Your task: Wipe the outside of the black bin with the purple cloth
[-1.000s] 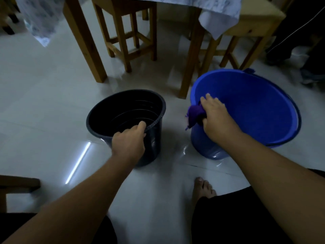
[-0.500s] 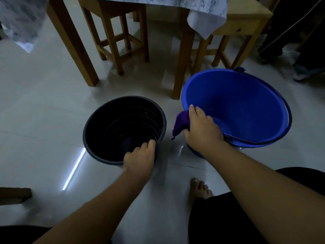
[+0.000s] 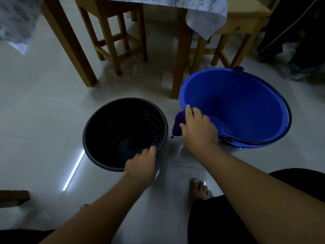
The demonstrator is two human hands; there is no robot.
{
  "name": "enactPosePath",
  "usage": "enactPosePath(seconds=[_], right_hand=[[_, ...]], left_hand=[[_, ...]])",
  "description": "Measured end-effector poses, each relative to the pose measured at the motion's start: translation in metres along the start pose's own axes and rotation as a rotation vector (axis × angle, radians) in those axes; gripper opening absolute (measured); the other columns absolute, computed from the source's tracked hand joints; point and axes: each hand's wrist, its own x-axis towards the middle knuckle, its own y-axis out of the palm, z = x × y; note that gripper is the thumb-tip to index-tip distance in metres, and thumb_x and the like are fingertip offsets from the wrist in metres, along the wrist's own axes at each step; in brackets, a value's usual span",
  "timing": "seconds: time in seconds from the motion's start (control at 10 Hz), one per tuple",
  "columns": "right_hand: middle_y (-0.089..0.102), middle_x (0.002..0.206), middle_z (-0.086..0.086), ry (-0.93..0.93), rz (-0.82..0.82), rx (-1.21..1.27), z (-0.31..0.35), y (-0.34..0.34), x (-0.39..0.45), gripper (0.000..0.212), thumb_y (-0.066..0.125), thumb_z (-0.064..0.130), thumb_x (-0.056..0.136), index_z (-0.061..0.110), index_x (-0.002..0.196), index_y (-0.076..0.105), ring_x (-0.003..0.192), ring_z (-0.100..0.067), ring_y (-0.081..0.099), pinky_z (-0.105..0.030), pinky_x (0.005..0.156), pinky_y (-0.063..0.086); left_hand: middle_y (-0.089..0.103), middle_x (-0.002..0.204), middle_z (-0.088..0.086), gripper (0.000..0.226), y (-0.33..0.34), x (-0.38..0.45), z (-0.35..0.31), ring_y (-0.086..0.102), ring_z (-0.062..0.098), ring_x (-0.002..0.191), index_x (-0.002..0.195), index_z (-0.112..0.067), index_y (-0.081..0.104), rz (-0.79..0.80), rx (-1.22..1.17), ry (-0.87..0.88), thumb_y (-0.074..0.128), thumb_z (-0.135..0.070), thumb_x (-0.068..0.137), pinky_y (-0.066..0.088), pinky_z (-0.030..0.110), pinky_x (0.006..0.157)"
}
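The black bin [image 3: 98, 138] stands on the pale tiled floor, and I look down into its ribbed inside. My left hand [image 3: 140, 167] grips its near rim, fingers curled over the edge. My right hand [image 3: 198, 131] is closed on the bunched purple cloth [image 3: 178, 125], which pokes out to the left of the fingers. The cloth hangs in the gap between the bin and the blue bucket [image 3: 246, 106], just clear of the bin's right side. The bin's outer wall is mostly hidden from this angle.
The blue bucket with a dark handle stands close to the right of the bin. Wooden table legs [image 3: 181, 67] and stools [image 3: 116, 37] are just behind both. My bare foot [image 3: 199, 189] rests on the floor below my right arm. Another person's legs are at the far right.
The view has tipped further down over the bin. My right hand with the cloth has come off the bucket's rim and lower, into the gap beside the bin. My left hand keeps its grip on the rim.
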Motion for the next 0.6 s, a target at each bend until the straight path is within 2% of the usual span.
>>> enactPosePath(seconds=[0.1, 0.2, 0.4, 0.5, 0.6], right_hand=[[0.038, 0.150, -0.009, 0.006, 0.000, -0.018, 0.001, 0.002, 0.000, 0.068, 0.048, 0.043, 0.100, 0.015, 0.154, 0.017, 0.118, -0.031, 0.053, -0.041, 0.084, 0.051], [0.037, 0.150, -0.010, 0.009, -0.007, -0.017, 0.002, 0.001, 0.000, 0.068, 0.048, 0.043, 0.101, 0.015, 0.154, 0.017, 0.119, -0.032, 0.052, -0.041, 0.085, 0.051], [0.033, 0.154, -0.009, 0.028, 0.013, 0.013, 0.002, 0.000, 0.001, 0.068, 0.045, 0.044, 0.101, 0.016, 0.155, 0.015, 0.124, -0.033, 0.048, -0.044, 0.088, 0.049], [0.028, 0.158, -0.009, 0.040, 0.049, 0.037, 0.001, -0.002, 0.000, 0.070, 0.043, 0.046, 0.100, 0.017, 0.156, 0.013, 0.133, -0.034, 0.041, -0.047, 0.096, 0.046], [0.017, 0.164, -0.010, 0.039, 0.037, 0.018, 0.006, -0.015, 0.001, 0.074, 0.040, 0.053, 0.098, 0.020, 0.157, 0.010, 0.148, -0.034, 0.020, -0.054, 0.114, 0.029]], left_hand=[[0.058, 0.116, 0.003, 0.036, 0.002, 0.001, 0.000, 0.063, 0.028, 0.096, 0.119, -0.021, 0.036, -0.010, -0.048, -0.012, 0.056, -0.023, 0.089, 0.050, 0.041, 0.069], [0.060, 0.110, 0.003, 0.021, 0.003, 0.003, 0.001, 0.064, 0.029, 0.091, 0.108, -0.022, 0.036, -0.035, -0.078, -0.008, 0.047, -0.035, 0.095, 0.047, 0.040, 0.067], [0.059, 0.113, 0.003, 0.037, 0.000, 0.004, 0.002, 0.062, 0.026, 0.095, 0.116, -0.023, 0.039, -0.074, -0.080, 0.014, 0.036, -0.053, 0.095, 0.048, 0.039, 0.069], [0.059, 0.112, 0.003, 0.042, -0.005, 0.001, 0.003, 0.061, 0.025, 0.096, 0.116, -0.023, 0.041, -0.102, -0.048, 0.015, 0.032, -0.058, 0.094, 0.048, 0.038, 0.069], [0.060, 0.110, 0.002, 0.043, -0.013, 0.003, 0.003, 0.060, 0.025, 0.097, 0.111, -0.023, 0.044, -0.205, -0.012, 0.026, 0.029, -0.060, 0.094, 0.040, 0.037, 0.067]])
